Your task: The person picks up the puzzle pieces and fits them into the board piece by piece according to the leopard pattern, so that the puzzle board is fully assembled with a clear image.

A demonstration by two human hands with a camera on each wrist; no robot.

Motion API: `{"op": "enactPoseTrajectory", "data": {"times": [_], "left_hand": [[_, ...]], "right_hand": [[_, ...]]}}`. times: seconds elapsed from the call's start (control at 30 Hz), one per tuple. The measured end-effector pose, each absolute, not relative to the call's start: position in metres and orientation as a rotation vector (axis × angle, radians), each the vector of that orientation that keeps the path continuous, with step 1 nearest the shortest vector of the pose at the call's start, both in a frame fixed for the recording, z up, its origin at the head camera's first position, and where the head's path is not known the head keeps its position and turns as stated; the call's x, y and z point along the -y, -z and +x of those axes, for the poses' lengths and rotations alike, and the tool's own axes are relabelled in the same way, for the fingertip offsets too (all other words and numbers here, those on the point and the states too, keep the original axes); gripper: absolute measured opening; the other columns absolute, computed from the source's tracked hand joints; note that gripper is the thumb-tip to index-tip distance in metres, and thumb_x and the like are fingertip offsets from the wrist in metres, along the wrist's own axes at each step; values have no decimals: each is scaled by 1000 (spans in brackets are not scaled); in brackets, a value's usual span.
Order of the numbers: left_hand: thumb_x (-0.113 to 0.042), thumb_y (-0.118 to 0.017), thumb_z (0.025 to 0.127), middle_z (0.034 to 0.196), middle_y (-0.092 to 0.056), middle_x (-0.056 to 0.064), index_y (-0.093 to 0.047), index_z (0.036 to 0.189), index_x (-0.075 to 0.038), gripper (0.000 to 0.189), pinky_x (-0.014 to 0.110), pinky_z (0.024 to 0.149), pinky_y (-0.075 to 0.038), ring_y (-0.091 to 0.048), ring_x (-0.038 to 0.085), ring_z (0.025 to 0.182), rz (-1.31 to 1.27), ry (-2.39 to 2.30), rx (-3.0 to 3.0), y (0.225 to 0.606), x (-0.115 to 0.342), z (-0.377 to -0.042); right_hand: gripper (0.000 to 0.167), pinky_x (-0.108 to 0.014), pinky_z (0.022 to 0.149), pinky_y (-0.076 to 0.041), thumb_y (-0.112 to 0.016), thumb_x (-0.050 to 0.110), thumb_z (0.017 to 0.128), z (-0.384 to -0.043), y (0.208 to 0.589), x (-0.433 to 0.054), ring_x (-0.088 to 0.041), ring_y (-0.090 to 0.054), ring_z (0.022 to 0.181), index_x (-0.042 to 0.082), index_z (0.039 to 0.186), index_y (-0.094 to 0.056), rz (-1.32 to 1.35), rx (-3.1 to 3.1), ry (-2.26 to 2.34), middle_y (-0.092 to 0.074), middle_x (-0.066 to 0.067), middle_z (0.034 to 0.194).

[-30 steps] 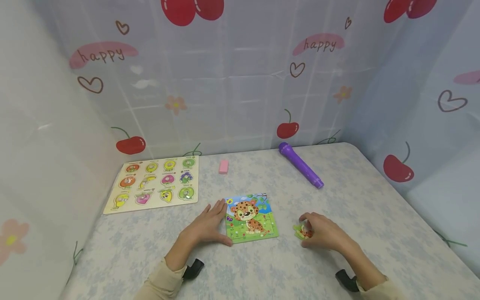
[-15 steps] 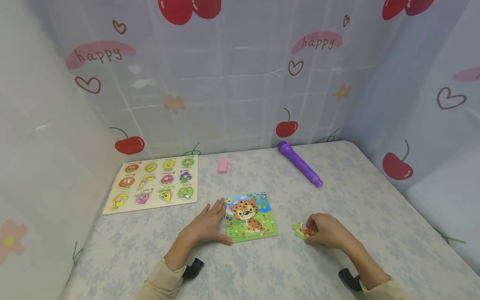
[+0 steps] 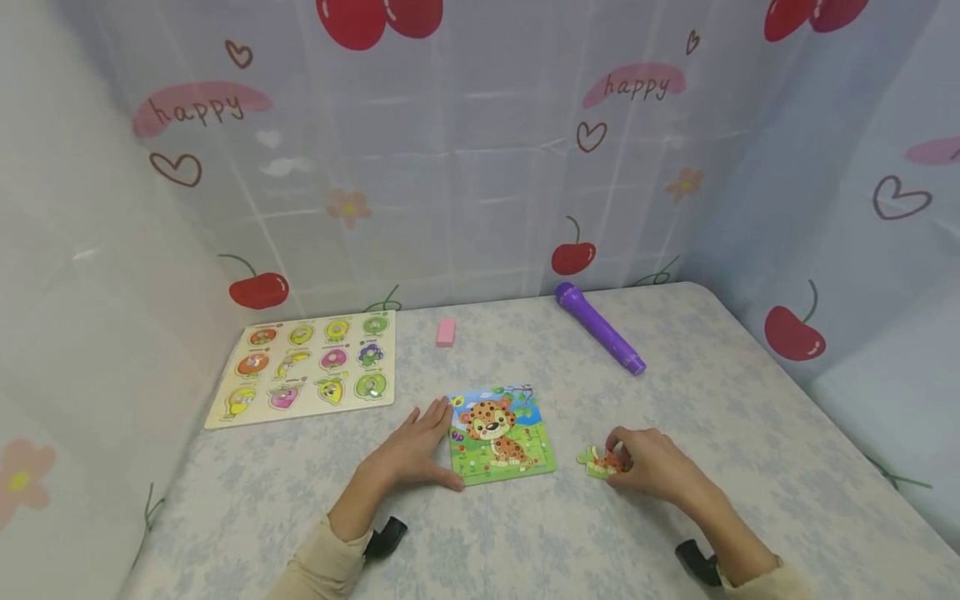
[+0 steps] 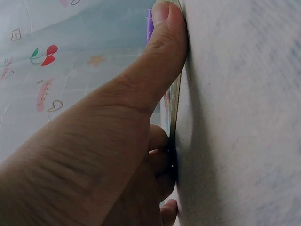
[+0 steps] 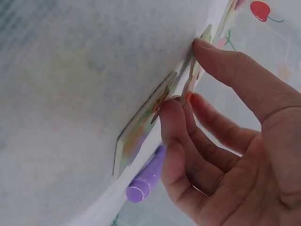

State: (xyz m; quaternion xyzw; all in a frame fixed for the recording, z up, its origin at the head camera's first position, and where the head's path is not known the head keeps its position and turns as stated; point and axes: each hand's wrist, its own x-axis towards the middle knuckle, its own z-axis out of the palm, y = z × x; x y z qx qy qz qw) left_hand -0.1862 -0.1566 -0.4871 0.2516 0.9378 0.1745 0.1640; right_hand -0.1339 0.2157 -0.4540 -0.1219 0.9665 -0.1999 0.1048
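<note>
A square leopard jigsaw puzzle (image 3: 498,437) lies flat on the table in the head view. My left hand (image 3: 412,450) rests at its left side, fingers along the left edge and thumb by the lower left corner. In the left wrist view the thumb (image 4: 164,42) stretches along the puzzle's thin edge. To the right of the puzzle, my right hand (image 3: 652,467) pinches a green and orange-spotted jigsaw piece (image 3: 595,463) between thumb and fingers. The fingers hide the right end of this piece. In the right wrist view the thumb (image 5: 225,61) and fingertips meet at its edge.
A wooden fruit peg board (image 3: 307,371) lies at the back left. A pink block (image 3: 446,332) sits near the table's back edge. Behind my right hand lies a purple toy microphone (image 3: 600,327). Printed curtains (image 3: 480,167) enclose the table at the back and sides.
My right thumb and fingers have shifted their hold on the jigsaw piece, which has turned slightly and extends a little further left. The left hand and the leopard puzzle stay in place.
</note>
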Motion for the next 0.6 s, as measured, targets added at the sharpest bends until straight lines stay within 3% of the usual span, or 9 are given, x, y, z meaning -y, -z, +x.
{"op": "enactPoseTrajectory", "data": {"times": [0.37,0.6], "left_hand": [[-67,-76,66,165,-7,13,-15,155,-1,126,50,126,-8,-6,26,154,717,-488,-2668,487,158,-187],[-69,-75,66,165,-7,11,-15,155,-2,127,50,126,-8,-6,24,154,714,-486,-2668,488,157,-188]], "right_hand": [[32,-21,56,-39,-86,23,71,-138,451,-208,-6,-46,63,13,95,-68,-446,-2911,568,-59,8,74],[28,-18,55,-41,-84,19,73,-147,449,-185,-2,-48,64,13,97,-71,-605,-2894,659,-62,9,76]]}}
